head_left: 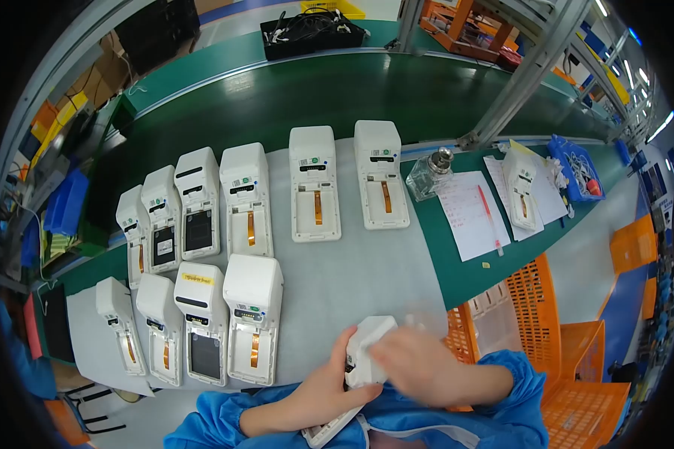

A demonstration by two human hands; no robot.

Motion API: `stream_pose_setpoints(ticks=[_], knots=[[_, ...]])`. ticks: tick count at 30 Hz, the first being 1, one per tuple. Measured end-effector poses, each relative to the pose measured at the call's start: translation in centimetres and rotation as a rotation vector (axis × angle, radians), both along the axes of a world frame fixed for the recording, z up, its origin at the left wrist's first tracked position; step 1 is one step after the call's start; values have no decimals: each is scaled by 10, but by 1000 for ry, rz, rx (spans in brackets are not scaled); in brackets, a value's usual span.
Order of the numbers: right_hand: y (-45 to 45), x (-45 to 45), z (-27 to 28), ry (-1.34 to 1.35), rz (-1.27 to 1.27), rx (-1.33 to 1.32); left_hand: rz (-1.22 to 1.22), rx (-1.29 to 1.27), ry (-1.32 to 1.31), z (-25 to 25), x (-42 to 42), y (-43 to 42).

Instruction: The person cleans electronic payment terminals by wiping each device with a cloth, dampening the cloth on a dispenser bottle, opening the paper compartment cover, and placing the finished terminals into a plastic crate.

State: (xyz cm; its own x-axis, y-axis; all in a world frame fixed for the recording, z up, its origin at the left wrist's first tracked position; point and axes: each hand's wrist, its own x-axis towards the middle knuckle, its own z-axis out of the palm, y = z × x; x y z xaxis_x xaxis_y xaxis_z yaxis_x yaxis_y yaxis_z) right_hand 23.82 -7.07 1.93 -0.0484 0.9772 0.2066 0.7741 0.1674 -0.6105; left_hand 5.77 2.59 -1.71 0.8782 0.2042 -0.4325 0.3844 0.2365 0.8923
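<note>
Blue sleeves (213,419) of a jacket enter at the lower edge, leading to both bare hands. Left hand (318,400) grips the held white device (362,355) along its side, thumb across the lower part and fingers up the edge. This unit is tilted above the near edge of the grey mat (359,280), its lower end pointing toward the jacket. Right hand (423,367) is at the unit's right side, bent and motion-blurred; whether its fingers pinch anything cannot be told. Ten similar white units stand on the mat to the left and ahead: a rear row (314,183) of six and a front row (253,322) of four. Most expose an orange ribbon strip (318,208) in the recess; three show a dark panel (204,355) instead. One front unit bears a yellow label (197,279). Right of the mat, on the green bench (454,280), are a glass bottle (425,178) with a metal cap, a written sheet (460,224) carrying a red pen (490,213), and another white unit (521,187) resting on papers. Orange crates (535,307) stand below.
</note>
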Motion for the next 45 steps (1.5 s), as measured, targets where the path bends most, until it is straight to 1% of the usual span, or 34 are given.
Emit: stream_pose_setpoints(ticks=[1, 2, 5, 6, 8, 9, 11, 12, 14, 17, 20, 23, 27, 30, 35, 38, 41, 45], knots=[[-4, -8, 1, 38, 81, 3, -1, -35, 12, 0, -1, 0], [0, -2, -4, 0, 97, -16, -3, -69, 20, 1, -1, 1], [11, 25, -5, -42, -195, -65, 12, 41, -17, 3, 1, 0], [14, 33, -5, -23, -208, -30, 17, 25, -9, 2, 1, 1], [16, 63, -3, -70, -371, -60, 19, -16, 14, -1, 0, 1], [21, 80, 0, 29, -500, 44, 9, 5, 11, -3, 0, 1], [35, 123, 17, -19, -680, 177, 2, 43, 18, -7, -1, 0], [45, 146, 21, -56, -721, 185, 1, 40, 24, -7, -2, 0], [71, 183, 22, -47, -707, 275, -3, 36, 36, -7, -2, 0], [99, 209, 28, 94, -686, 19, 3, 55, 25, -11, -4, -1], [113, 214, 25, 116, -588, -110, 7, 99, 9, -14, -5, -1], [116, 203, 30, 29, -615, -158, 16, 39, 14, -13, -5, -2], [117, 208, 27, 26, -593, -71, 6, 59, 35, -8, -4, 0], [118, 207, 25, 20, -589, -115, -5, 68, 39, -7, -4, 0], [119, 207, 25, 39, -604, -97, -13, 82, 42, -6, -4, 0], [119, 208, 22, 38, -610, -117, -20, 30, 57, -9, -4, 0], [120, 207, 29, 35, -603, -125, -19, 92, 47, -8, -4, -1], [120, 205, 24, 62, -621, -139, -11, 74, 44, -6, -4, -1]])
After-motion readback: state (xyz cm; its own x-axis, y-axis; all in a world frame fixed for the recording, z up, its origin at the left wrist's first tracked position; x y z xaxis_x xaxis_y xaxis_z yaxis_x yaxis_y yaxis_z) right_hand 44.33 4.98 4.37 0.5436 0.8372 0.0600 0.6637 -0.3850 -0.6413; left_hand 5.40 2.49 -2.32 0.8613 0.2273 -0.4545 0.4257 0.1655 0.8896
